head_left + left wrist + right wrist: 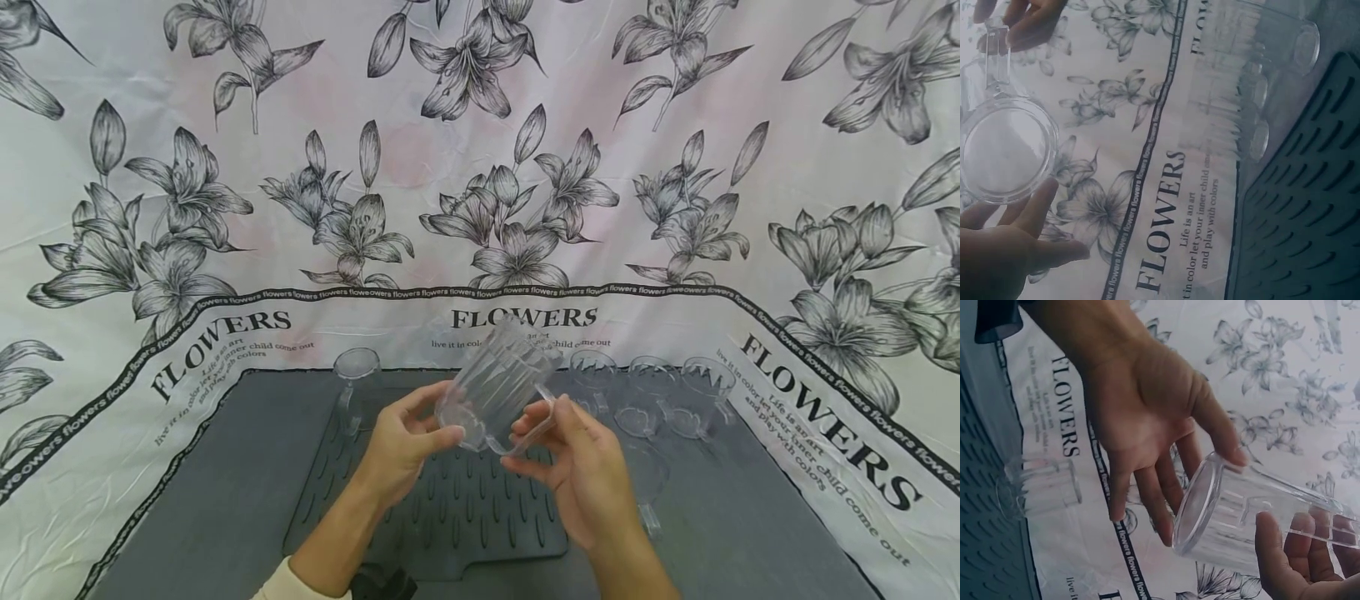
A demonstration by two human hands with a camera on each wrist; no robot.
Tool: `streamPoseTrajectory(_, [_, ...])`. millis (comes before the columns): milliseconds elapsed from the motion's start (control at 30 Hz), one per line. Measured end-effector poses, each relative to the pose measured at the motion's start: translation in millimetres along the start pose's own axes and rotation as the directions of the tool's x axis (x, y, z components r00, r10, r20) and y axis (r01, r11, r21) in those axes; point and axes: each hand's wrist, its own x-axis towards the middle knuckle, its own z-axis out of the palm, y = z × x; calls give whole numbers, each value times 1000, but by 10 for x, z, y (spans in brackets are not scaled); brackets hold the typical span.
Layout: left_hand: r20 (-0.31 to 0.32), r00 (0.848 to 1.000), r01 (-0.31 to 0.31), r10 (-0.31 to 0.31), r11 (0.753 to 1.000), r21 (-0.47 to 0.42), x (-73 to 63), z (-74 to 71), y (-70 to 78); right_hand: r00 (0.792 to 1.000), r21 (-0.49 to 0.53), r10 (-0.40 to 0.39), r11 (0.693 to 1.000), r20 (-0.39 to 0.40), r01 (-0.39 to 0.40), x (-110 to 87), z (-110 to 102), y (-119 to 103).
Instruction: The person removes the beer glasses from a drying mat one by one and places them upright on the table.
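A clear, ribbed mug (498, 375) is held tilted above the dark mat, its round base toward me and its mouth pointing up and away. My left hand (408, 442) holds the base end, thumb at the bottom edge and fingers on the far side. At the handle (536, 425), my right hand (581, 467) grips with thumb and curled fingers. The left wrist view faces the mug's round base (1007, 153), with the right hand (1035, 25) at the handle above. In the right wrist view, the left thumb touches the base rim while the other left fingers extend below.
Under the hands lies a black ridged drying mat (450, 533) on a grey table (202, 483). One clear mug (356, 392) stands at the mat's far left. Several more, including a mug (697, 400), are on the right. Behind hangs a flower-printed cloth (517, 192).
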Motion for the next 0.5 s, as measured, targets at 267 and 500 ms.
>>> streamPoseTrajectory(267, [45,999,-10,8,999,45,-31,-45,-78,996,-22,68,997,-57,-69,11,37,-7])
streamPoseTrajectory(500, [88,994,-72,61,989,126,-31,-71,-103,997,-77,-16,997,81,22,22,7,-42])
